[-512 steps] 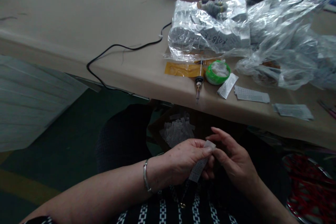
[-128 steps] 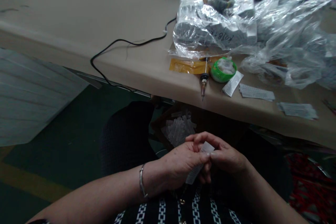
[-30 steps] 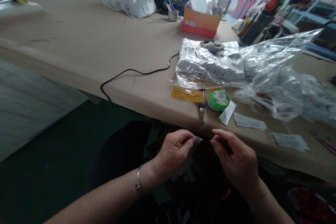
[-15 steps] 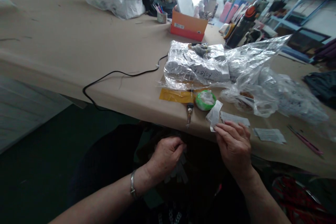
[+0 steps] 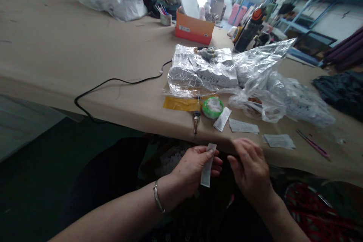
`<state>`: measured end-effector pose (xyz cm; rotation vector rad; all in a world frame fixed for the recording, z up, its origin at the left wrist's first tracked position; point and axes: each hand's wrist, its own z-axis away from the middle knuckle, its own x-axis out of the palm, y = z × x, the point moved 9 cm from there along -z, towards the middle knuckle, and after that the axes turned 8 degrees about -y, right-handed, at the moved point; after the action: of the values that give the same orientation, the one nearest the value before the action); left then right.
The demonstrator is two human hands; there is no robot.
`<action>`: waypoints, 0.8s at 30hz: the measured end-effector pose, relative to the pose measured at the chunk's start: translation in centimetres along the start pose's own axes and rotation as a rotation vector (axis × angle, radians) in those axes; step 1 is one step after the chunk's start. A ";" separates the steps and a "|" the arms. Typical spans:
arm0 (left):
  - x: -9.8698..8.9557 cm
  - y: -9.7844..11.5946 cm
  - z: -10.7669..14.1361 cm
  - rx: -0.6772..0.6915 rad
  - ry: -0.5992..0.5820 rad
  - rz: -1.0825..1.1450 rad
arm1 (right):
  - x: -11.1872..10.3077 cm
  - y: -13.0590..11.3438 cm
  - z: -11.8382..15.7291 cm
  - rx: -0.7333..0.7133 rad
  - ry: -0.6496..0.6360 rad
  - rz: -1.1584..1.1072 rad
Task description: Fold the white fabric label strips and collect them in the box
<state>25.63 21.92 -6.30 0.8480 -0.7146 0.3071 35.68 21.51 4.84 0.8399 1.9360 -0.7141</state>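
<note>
Head view gives me two bare hands before the edge of the worktop (image 5: 93, 41). I see the left hand (image 5: 190, 168) with its thumb pressed on a pale strip (image 5: 206, 176), so the fingers are clamped on it. This strip is off the worktop, slightly tilted, with a short end above the thumb and a longer part below. The right hand (image 5: 252, 170) is near, somewhat blurred, its thumb and fingers apart; whether it touches the worktop edge, I cannot tell. Further back, on the worktop, I find a white folded strip (image 5: 222, 119) just beside a green tub (image 5: 209, 114) with white material inside. Left of the tub lies a pen-like tool (image 5: 196, 118), its metal tip directed towards the person. To the right are two flat groups of strips, the printed strips (image 5: 244, 126) and the greyish strips (image 5: 279, 141), and then pink tweezers (image 5: 314, 146).
</note>
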 end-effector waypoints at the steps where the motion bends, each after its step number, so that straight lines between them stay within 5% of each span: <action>1: -0.2 -0.1 0.0 -0.019 0.015 -0.042 | 0.1 1.5 -0.3 0.071 -0.008 0.097; 6: -0.4 -0.3 0.3 -0.039 0.038 -0.145 | 1.2 4.7 -0.4 0.133 -0.067 0.295; 14: -0.2 -1.0 0.1 -0.121 0.063 -0.100 | -1.2 4.9 1.0 0.113 0.199 -0.045; 20: 1.5 -0.1 0.2 -0.050 -0.030 0.053 | 1.2 -1.5 1.9 -0.196 -0.008 -0.291; 24: 1.0 -0.1 0.5 -0.030 0.002 0.114 | 2.6 -4.1 2.8 -0.283 -0.093 -0.284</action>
<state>26.15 21.40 -5.47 0.7803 -0.7652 0.3980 32.90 17.61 1.91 0.3570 2.0328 -0.6105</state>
